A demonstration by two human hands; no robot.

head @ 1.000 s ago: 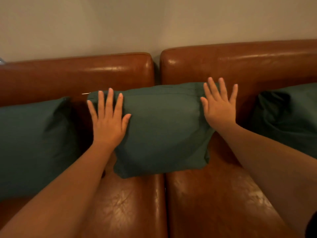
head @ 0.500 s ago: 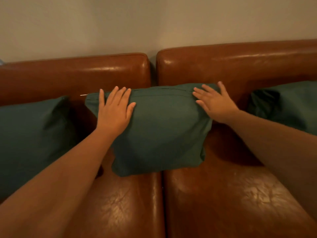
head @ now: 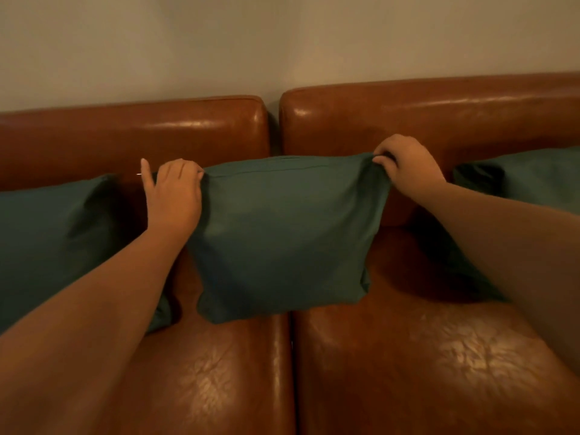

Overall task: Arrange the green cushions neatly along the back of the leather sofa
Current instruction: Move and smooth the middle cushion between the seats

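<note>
A green middle cushion (head: 282,233) stands upright against the back of the brown leather sofa (head: 408,120), over the gap between its two seats. My left hand (head: 174,193) grips the cushion's top left corner, thumb sticking up. My right hand (head: 405,161) pinches its top right corner, pulling the fabric taut. A second green cushion (head: 56,240) leans on the backrest at the left, partly behind my left forearm. A third green cushion (head: 527,177) sits at the right, its lower part hidden by my right forearm.
A plain pale wall (head: 282,42) rises directly behind the sofa back. Bare shiny leather seat (head: 439,356) stretches in front of the cushions, with a seam between the two seat pads.
Both hands went from lying flat on the middle cushion's front to closing on its two top corners. The cushion now stands taller and more stretched.
</note>
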